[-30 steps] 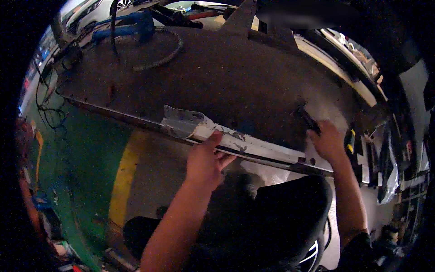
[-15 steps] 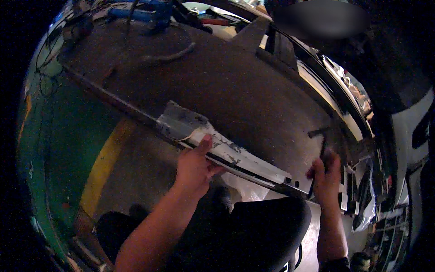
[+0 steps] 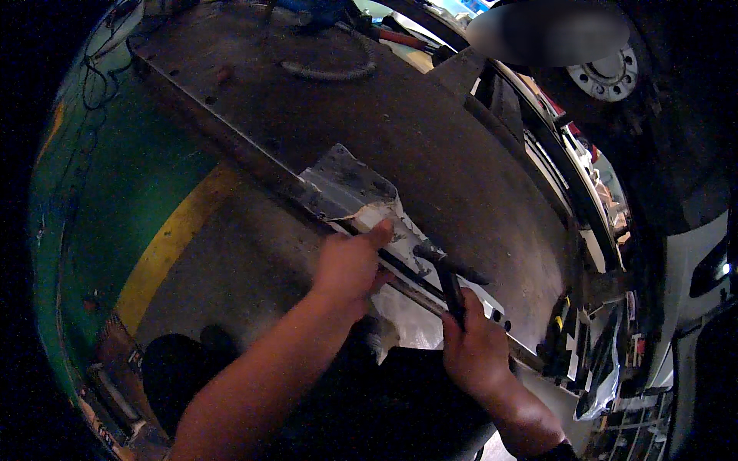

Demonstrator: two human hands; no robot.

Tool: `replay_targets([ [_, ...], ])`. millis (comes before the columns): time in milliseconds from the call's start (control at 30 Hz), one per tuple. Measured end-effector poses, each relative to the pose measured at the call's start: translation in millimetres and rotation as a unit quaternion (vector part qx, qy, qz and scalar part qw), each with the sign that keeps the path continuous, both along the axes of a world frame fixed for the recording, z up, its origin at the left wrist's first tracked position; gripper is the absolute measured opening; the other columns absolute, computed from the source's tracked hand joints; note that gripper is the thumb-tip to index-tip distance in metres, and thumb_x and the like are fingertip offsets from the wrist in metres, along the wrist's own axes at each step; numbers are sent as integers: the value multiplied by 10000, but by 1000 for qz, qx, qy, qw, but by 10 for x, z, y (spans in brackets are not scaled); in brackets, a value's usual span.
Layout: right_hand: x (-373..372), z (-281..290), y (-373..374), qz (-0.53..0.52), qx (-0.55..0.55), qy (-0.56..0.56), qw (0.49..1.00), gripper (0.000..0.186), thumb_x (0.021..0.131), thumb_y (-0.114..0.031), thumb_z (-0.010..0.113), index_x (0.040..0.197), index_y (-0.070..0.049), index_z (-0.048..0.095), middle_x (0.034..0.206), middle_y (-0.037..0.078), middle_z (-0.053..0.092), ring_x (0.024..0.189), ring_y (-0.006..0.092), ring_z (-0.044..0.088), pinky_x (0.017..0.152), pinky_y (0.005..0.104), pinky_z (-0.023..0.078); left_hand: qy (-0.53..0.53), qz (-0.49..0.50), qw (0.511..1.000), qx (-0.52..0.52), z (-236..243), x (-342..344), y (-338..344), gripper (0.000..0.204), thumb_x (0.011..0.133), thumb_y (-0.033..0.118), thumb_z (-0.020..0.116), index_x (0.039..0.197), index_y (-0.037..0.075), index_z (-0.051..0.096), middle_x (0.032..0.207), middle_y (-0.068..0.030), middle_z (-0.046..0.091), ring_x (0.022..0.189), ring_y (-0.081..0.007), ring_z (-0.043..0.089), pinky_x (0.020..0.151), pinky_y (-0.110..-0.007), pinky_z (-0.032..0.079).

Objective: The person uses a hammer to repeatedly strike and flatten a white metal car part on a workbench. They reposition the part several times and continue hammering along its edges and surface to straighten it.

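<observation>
A long sheet-metal piece [image 3: 346, 187], bare grey at its far left end and scuffed white along the rest, lies on the near edge of a dark metal table [image 3: 477, 180]. My left hand [image 3: 347, 265] grips its near edge, thumb on top and fingers underneath. In my right hand [image 3: 478, 347] is a hammer [image 3: 451, 292], held by its dark handle with the fingers wrapped round. Its head is over the right part of the white section; whether it touches the metal I cannot tell.
A curved hose [image 3: 327, 73] lies at the table's far side. Along the right stand long dark frame rails [image 3: 550, 165] and a clear plastic bag [image 3: 603, 376]. A yellow stripe [image 3: 173, 242] crosses the green and grey floor at left. A round metal hub [image 3: 607, 75] shows at far right.
My right hand has brought the hammer leftward, from beyond the right end of the sheet-metal piece to over its white section. My left hand keeps its grip. The whole view has shifted slightly.
</observation>
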State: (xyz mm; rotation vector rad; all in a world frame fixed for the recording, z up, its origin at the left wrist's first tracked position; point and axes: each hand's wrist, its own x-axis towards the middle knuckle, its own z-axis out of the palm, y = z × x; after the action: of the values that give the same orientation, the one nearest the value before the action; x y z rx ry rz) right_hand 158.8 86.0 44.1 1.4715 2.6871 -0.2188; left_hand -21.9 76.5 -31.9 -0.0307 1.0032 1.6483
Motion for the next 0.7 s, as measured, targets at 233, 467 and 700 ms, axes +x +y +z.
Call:
replay_targets([
  [233, -79, -26, -77, 4, 17, 22, 1000, 428, 917, -190, 577, 1277, -9, 431, 844, 252, 657, 742, 476, 631, 661, 545, 500, 7, 29, 999, -21, -79, -41, -34, 376, 894, 232, 691, 1140, -11, 542, 1057, -126, 647, 938, -251, 639, 721, -385, 545],
  [467, 16, -300, 44, -27, 14, -11, 999, 433, 962, -279, 525, 1291, -19, 418, 877, 234, 673, 809, 442, 661, 718, 538, 526, -18, 6, 1000, 14, -18, -14, -22, 299, 913, 210, 659, 1169, 96, 556, 1078, -77, 647, 942, -248, 642, 738, -414, 543],
  [700, 80, -148, -82, 17, 44, 118, 992, 341, 914, -183, 584, 1198, -20, 492, 908, 271, 653, 834, 468, 636, 724, 521, 511, -17, 31, 999, -20, -4, -19, 2, 326, 882, 197, 693, 1127, 16, 574, 1066, -115, 648, 926, -264, 643, 742, -396, 525],
])
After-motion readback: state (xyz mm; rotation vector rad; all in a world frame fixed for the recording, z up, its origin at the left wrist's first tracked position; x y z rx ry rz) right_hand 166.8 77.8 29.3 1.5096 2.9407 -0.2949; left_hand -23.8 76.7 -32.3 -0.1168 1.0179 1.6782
